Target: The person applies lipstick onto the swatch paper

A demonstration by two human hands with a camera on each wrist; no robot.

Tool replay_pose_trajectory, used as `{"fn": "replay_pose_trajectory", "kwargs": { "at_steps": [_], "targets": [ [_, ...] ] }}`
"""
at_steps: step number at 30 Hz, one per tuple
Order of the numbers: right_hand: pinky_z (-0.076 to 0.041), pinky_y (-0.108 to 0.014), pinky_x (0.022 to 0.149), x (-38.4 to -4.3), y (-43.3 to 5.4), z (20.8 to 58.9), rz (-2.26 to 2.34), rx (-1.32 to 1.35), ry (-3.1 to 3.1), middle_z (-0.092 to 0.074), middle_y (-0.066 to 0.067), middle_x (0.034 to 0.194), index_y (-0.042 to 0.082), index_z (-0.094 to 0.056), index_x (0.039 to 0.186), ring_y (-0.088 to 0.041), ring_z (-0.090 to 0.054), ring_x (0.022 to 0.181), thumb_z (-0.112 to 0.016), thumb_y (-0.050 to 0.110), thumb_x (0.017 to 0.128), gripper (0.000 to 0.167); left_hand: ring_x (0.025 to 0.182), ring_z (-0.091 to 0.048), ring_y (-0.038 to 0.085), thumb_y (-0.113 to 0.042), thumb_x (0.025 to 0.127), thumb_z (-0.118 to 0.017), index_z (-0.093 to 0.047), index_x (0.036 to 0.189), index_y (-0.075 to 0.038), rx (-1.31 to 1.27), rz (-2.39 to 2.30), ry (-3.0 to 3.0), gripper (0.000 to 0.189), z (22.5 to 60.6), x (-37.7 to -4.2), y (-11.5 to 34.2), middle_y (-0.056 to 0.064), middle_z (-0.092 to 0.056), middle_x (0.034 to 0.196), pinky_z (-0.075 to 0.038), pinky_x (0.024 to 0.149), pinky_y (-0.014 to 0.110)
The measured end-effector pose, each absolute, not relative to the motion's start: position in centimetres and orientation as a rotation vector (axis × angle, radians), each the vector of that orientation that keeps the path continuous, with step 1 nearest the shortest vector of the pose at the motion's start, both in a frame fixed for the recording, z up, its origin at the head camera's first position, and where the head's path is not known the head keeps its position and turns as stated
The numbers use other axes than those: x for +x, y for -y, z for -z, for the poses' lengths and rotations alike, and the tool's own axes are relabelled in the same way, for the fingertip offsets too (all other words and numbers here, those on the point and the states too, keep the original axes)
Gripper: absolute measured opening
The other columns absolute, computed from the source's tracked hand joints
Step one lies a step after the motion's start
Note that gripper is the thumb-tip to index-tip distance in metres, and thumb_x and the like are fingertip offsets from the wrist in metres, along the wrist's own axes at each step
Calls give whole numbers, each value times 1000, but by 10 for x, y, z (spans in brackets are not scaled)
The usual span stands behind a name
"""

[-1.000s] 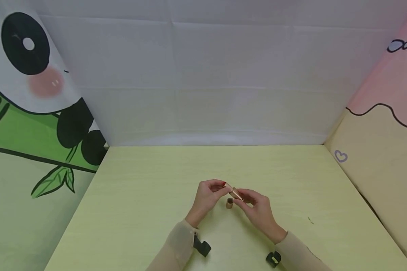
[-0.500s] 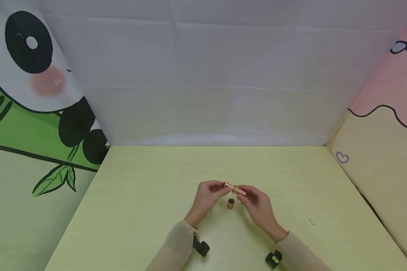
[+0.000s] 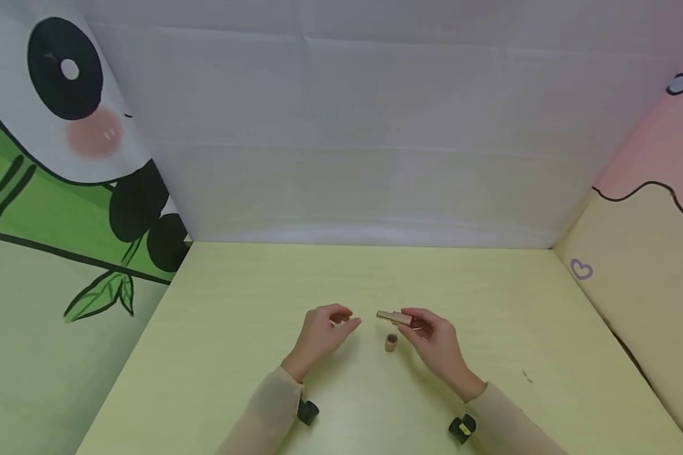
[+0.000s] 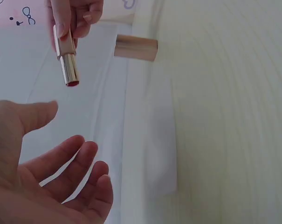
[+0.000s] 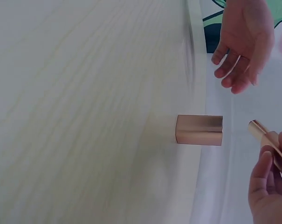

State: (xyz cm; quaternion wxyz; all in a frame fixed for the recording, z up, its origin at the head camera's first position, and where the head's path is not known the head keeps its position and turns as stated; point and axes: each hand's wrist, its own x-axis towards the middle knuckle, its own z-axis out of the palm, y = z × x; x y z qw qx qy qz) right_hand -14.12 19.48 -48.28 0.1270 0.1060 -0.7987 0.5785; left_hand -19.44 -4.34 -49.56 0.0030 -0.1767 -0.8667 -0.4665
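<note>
As was revealed by the left wrist view, not the head's, the gold lipstick (image 4: 67, 58), pinched over the bench (image 3: 262, 284) by the right hand (image 3: 437, 346), was red-tipped; the left hand (image 3: 320, 333) was relaxed.

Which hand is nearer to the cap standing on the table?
Right. The right hand, holding the lipstick, is close by on the right of the cap; the left hand is farther off, to its left.
</note>
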Motion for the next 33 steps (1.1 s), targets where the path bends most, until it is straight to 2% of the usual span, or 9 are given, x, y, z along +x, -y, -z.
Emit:
{"fn": "replay_pose_trajectory", "kwargs": {
  "at_steps": [3, 6, 9, 12, 16, 19, 26, 33],
  "targets": [
    [-53, -25, 63, -138, -190, 470, -1629, 337, 2343, -64, -11, 87, -6, -66, 108, -23, -63, 75, -71, -4, 83, 26, 92, -58, 24, -31, 79, -79, -70, 106, -6, -614, 1352, 2843, 37, 498, -194, 60, 5, -65, 102, -47, 77, 37],
    [-53, -27, 64, -137, -187, 457, -1595, 355, 2361, -64, -13, 86, -9, -66, 107, -25, -64, 74, -71, -6, 82, 26, 94, -55, 27, -28, 71, -85, -67, 113, -5, -700, 1212, 2943, 51, 499, -195, 71, 9, -60, 108, -46, 79, 40],
    [-53, -26, 62, -141, -188, 461, -1593, 369, 2376, -64, -12, 86, -9, -66, 107, -23, -63, 73, -72, -3, 83, 26, 96, -51, 27, -31, 67, -88, -64, 121, -3, -765, 1043, 3017, 66, 503, -195, 78, 10, -55, 112, -45, 82, 40],
    [-52, -26, 61, -146, -188, 469, -1604, 368, 2394, -65, -8, 86, -4, -67, 107, -19, -63, 72, -73, 3, 84, 25, 100, -47, 27, -34, 65, -89, -61, 125, 0, -798, 917, 3054, 74, 509, -193, 81, 11, -51, 114, -43, 85, 40],
    [-51, -26, 60, -153, -185, 474, -1543, 402, 2446, -64, 1, 84, 4, -69, 109, -15, -62, 70, -73, 10, 85, 25, 103, -43, 27, -35, 68, -86, -62, 124, 1, -841, 823, 3059, 71, 514, -193, 84, 8, -49, 116, -41, 86, 38],
    [-51, -26, 59, -159, -181, 476, -1456, 469, 2466, -62, 4, 81, 5, -69, 109, -11, -61, 68, -73, 12, 86, 25, 102, -42, 27, -34, 70, -85, -63, 122, 1, -872, 788, 3046, 67, 513, -194, 85, 8, -48, 115, -41, 86, 37],
    [-51, -25, 59, -165, -166, 476, -1371, 592, 2539, -64, 7, 80, 5, -69, 107, -8, -64, 66, -74, 14, 86, 24, 102, -43, 26, -37, 70, -85, -63, 121, 4, -876, 773, 3045, 69, 511, -195, 85, 7, -49, 115, -41, 86, 37],
    [-50, -23, 61, -168, -145, 475, -1207, 717, 2647, -66, 7, 83, 4, -68, 108, -5, -59, 67, -74, 11, 85, 25, 100, -43, 25, -38, 68, -86, -63, 121, 4, -870, 781, 3032, 71, 513, -195, 85, 6, -50, 114, -42, 84, 36]
  ]
}}
